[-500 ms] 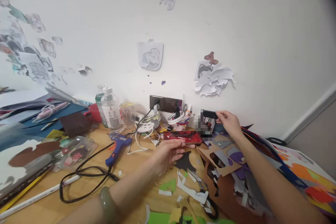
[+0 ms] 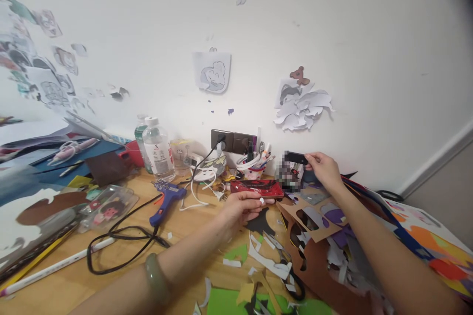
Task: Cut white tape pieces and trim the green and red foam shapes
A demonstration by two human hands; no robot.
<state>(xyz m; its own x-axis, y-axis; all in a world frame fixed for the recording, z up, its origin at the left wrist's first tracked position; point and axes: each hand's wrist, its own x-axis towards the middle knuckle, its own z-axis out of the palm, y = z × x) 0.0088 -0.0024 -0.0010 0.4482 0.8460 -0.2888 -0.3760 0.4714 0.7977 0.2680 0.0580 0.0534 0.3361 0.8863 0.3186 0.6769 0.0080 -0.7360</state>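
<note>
My left hand (image 2: 246, 210) reaches over the middle of the desk, thumb and fingers pinched together. A small white piece (image 2: 262, 201) shows at its fingertips, too small to name. Just behind it lies a flat red case (image 2: 254, 188) with a dark pattern. My right hand (image 2: 322, 170) grips the corner of a flat item with a black top edge (image 2: 295, 158) between thumb and fingers. It stands upright near the wall, and its lower part is pixelated, so its kind is unclear.
A blue glue gun (image 2: 168, 202) with a black cord, plastic bottles (image 2: 158, 152) and a pen cup (image 2: 254, 171) stand around. Scissors (image 2: 297, 283), paper scraps and brown cut sheets (image 2: 314, 261) cover the front and right. Wall sockets (image 2: 233, 141) hold a plug.
My left hand's fingers have drawn closer together, and a small white piece now shows at their tips. My right hand stays on the black-edged item. The view has shifted slightly.
</note>
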